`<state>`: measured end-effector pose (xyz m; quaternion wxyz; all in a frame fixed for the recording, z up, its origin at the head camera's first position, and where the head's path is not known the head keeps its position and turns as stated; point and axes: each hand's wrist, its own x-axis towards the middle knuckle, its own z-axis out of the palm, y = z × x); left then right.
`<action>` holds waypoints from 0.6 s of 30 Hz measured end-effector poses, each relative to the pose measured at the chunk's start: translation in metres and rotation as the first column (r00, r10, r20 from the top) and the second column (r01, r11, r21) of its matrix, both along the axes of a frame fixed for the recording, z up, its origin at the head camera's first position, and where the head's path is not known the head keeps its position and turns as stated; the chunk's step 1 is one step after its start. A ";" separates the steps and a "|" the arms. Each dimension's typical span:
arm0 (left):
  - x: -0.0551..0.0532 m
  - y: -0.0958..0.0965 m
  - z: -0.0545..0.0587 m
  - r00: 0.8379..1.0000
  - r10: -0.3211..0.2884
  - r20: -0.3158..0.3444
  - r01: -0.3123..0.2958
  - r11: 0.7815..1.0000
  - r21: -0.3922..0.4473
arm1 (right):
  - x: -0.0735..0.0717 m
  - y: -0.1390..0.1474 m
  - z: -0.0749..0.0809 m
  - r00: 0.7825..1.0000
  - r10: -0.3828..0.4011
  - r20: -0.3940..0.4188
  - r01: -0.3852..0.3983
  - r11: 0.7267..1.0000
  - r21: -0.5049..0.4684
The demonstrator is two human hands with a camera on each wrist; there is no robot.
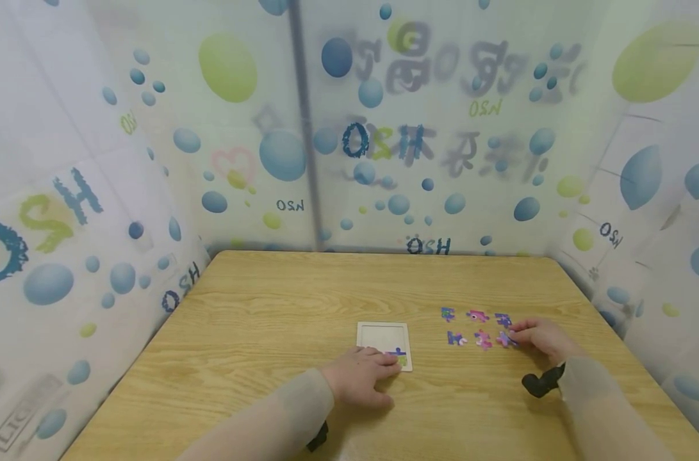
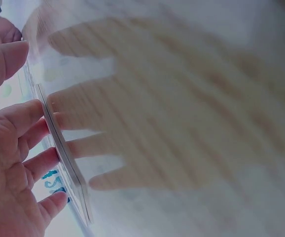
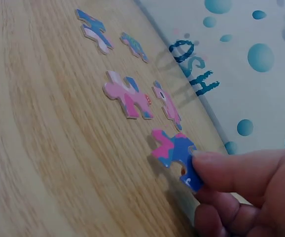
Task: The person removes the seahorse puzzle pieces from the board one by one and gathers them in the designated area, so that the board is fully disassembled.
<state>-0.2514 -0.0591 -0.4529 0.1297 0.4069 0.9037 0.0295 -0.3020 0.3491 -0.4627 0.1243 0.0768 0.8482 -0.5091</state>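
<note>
My left hand (image 1: 359, 378) rests with its fingers spread on the near-left part of a small square puzzle tray (image 1: 408, 336). In the left wrist view, the fingertips (image 2: 46, 158) touch the tray's edge. Blue and green jigsaw pieces (image 1: 400, 353) show in the tray's lower right corner, partly hidden by my fingers. My right hand (image 1: 544, 339) pinches a blue and pink jigsaw piece (image 3: 177, 154) between thumb and fingers. In the right wrist view this piece is tilted above the table.
Loose jigsaw pieces lie in two rows right of the tray, among them a pink one with an eye (image 1: 477, 315), a pink one (image 1: 483, 339) and a blue-white one (image 1: 456, 338). The wooden table (image 1: 257, 314) meets patterned curtains (image 1: 257, 218) behind and at both sides.
</note>
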 end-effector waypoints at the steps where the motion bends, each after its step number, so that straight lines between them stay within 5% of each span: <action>1: 0.000 0.000 0.000 1.000 0.002 0.001 -0.002 1.000 -0.001 | 0.000 0.000 0.001 1.000 -0.002 0.001 0.002 1.000 0.009; 18: 0.001 0.000 0.003 1.000 0.003 0.006 -0.003 1.000 -0.006 | 0.002 0.001 0.002 1.000 0.011 0.021 -0.014 0.988 0.152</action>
